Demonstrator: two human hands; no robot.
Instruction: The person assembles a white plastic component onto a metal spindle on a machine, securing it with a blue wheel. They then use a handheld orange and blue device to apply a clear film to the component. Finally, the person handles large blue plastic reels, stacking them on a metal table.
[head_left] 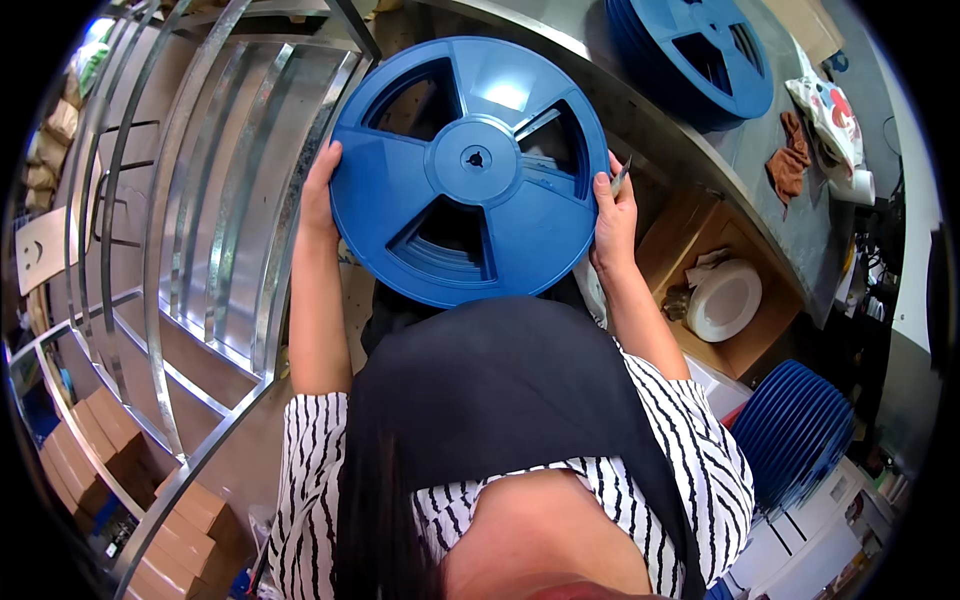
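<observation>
A stack of blue plastic reels (390, 185) is held up in front of my body, its round face with wedge-shaped openings turned toward me. Layered edges show through the openings. My left hand (318, 195) is closed round the left rim, the thumb on the edge. On the opposite rim my right hand (615, 220) grips too, thumb on the front face. A small thin pointed thing (622, 175) sticks out by the right fingers; its kind is not clear. The far fingertips of both hands are hidden behind the reels.
Metal rack bars (190, 200) stand close on the left, with cardboard boxes (185, 545) below. A grey worktable (735, 165) at right carries more blue reels (735, 60) and a brown cloth (789, 160). Under it sits an open carton (690, 225) with a white roll (722, 300). Another reel stack (795, 425) stands lower right.
</observation>
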